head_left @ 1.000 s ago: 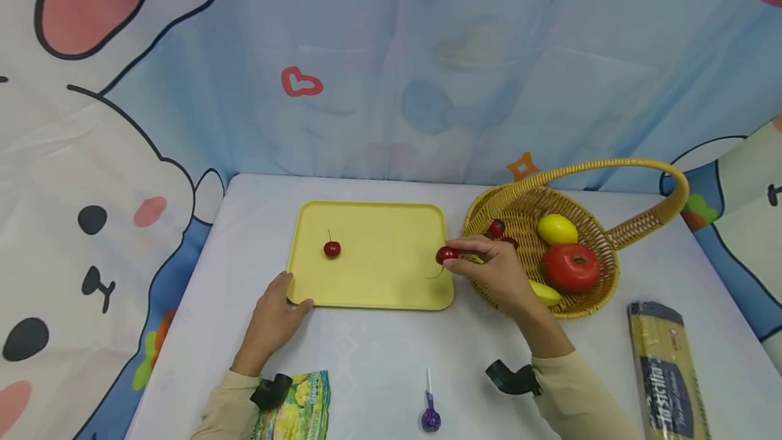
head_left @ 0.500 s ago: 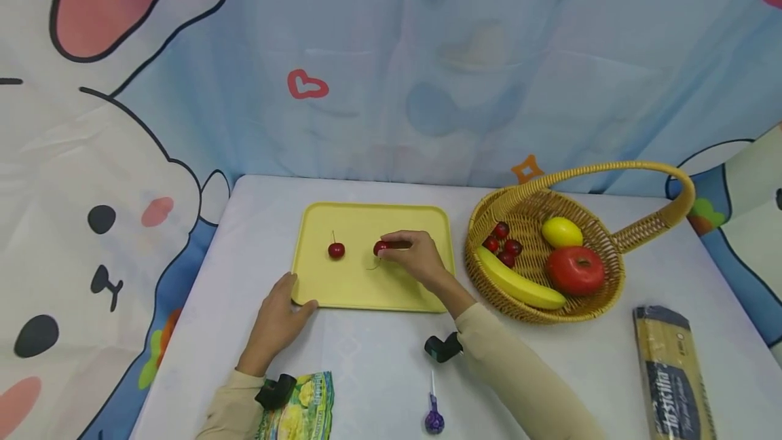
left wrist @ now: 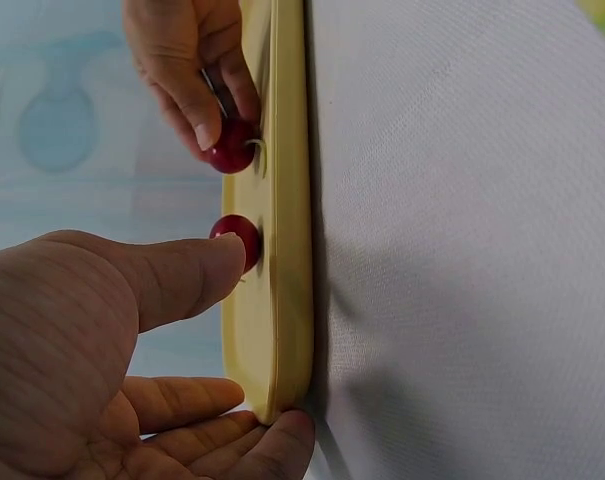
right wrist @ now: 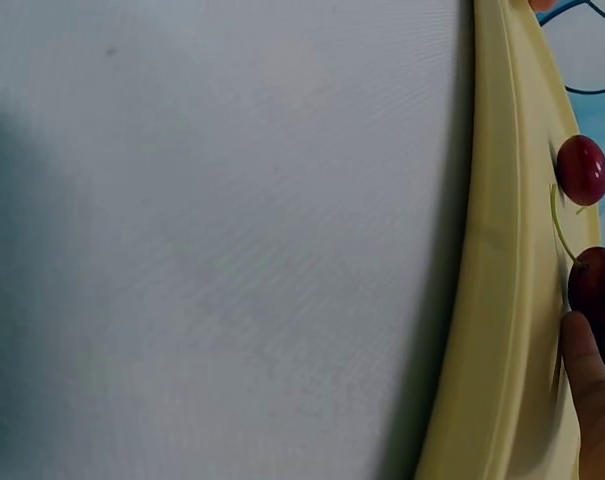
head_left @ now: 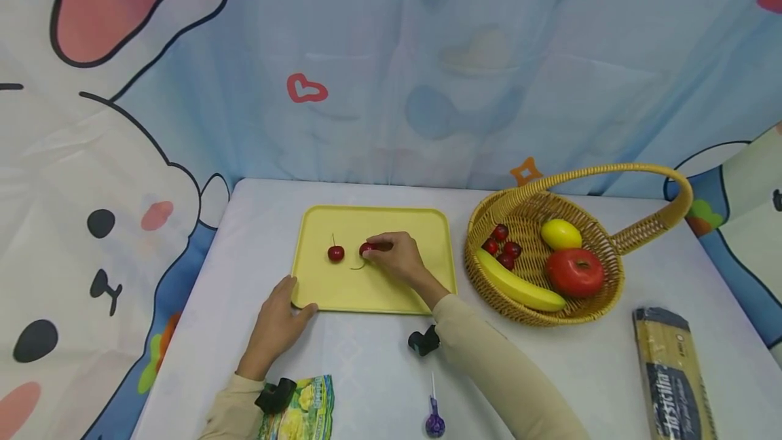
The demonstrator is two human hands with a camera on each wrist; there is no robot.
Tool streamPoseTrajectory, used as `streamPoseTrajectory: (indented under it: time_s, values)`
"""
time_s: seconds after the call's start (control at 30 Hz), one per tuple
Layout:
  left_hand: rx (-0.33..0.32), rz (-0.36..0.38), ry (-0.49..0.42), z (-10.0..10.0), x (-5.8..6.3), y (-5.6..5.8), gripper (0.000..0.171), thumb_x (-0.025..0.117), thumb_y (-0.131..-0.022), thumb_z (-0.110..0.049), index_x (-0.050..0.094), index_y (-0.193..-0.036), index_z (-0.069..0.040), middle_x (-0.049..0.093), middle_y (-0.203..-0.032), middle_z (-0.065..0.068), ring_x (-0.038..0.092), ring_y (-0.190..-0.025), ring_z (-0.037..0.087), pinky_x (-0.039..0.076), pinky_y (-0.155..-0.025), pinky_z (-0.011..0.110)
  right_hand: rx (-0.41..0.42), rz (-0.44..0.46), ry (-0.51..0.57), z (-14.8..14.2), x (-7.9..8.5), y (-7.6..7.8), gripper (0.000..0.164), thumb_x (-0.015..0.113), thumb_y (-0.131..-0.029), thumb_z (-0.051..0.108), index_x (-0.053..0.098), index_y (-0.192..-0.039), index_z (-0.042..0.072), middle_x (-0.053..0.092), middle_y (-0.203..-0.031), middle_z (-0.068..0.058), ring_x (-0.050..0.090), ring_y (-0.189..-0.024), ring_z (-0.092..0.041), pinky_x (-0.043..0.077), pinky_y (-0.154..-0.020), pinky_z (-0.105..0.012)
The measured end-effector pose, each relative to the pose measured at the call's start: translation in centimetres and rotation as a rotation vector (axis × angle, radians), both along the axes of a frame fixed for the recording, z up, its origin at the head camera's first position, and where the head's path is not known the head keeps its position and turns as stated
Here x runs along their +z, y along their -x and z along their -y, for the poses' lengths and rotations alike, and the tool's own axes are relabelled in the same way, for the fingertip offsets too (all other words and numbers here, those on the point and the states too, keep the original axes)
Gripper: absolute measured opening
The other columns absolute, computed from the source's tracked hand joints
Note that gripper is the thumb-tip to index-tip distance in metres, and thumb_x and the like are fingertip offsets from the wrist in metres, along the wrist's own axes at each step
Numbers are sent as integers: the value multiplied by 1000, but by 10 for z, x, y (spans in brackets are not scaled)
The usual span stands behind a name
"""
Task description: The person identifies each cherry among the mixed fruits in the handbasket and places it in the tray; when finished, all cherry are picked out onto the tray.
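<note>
On the yellow tray (head_left: 318, 290), my right hand (head_left: 400, 260) pinches a dark red cherry (head_left: 366, 250) between thumb and fingertips. Its curved stem points toward the tray's front edge. A second cherry (head_left: 336, 253) sits just left of it, stem up. The left wrist view shows the held cherry (left wrist: 230, 147) low over the tray, close by the other one (left wrist: 237, 242). My left hand (head_left: 277, 318) rests at the tray's front left corner, fingers along the left side and thumb by the front rim. In the right wrist view, part of my right hand is cut off.
Right of the tray stands a handled wicker basket (head_left: 601, 301) with several cherries, a banana (head_left: 522, 284), a lemon (head_left: 561, 233) and a red apple (head_left: 574, 271). A purple lollipop (head_left: 434, 419), a green-yellow packet (head_left: 305, 406) and a pasta bag (head_left: 672, 372) lie nearer the front.
My right hand has carried the cherry leftward from beside the basket, across the tray, to near the other cherry. My left hand has stayed at the tray's corner.
</note>
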State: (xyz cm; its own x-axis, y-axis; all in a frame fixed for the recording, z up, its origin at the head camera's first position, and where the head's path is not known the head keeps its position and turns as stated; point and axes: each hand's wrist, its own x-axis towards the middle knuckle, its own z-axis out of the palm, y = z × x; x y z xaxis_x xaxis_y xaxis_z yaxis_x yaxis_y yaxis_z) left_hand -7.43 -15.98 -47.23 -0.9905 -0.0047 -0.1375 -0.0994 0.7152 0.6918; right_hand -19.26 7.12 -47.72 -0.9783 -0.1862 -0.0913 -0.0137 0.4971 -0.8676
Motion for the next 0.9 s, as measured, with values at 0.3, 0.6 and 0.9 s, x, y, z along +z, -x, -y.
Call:
streamPoseTrajectory:
  time_s: [0.3,0.6,0.9]
  values:
    - [-5,-11,0,0,-1,0,72,70,-93,-17,35,-144,18,32,-151,37,32,-141,50,32,-114,59,49,-31,-41,1,3,-2,31,78,-86,13,74,-115,3,73,-117,-14,68,-110,-27,54,-95,-39]
    - [-1,7,5,1,0,0,71,69,-93,-17,35,-145,17,32,-152,36,31,-142,49,31,-115,59,182,-49,-37,-26,30,-21,30,74,-89,13,73,-118,4,70,-122,-14,68,-111,-29,58,-88,-39]
    - [-9,22,10,1,4,-1,71,68,-94,-18,34,-145,16,31,-153,36,31,-143,49,30,-115,58,703,201,154,-120,87,-52,26,70,-91,6,72,-116,1,70,-120,-13,67,-109,-20,57,-88,-32]
